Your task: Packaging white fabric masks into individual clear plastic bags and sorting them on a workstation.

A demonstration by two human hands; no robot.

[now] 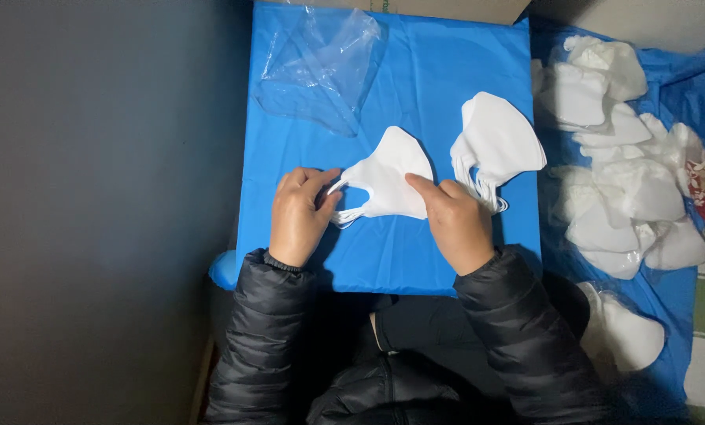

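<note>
A small stack of folded white face masks lies on a blue covered surface. My left hand pinches its ear loops at the left side. My right hand presses down on the masks' lower right edge with its fingers. A second stack of white masks lies just to the right, apart from my hands. Both arms wear black puffer sleeves.
An empty clear plastic bag lies at the far left of the blue surface. To the right, a pile of several bagged white masks rests on blue sheeting. Another bagged bundle sits lower right. A dark floor lies to the left.
</note>
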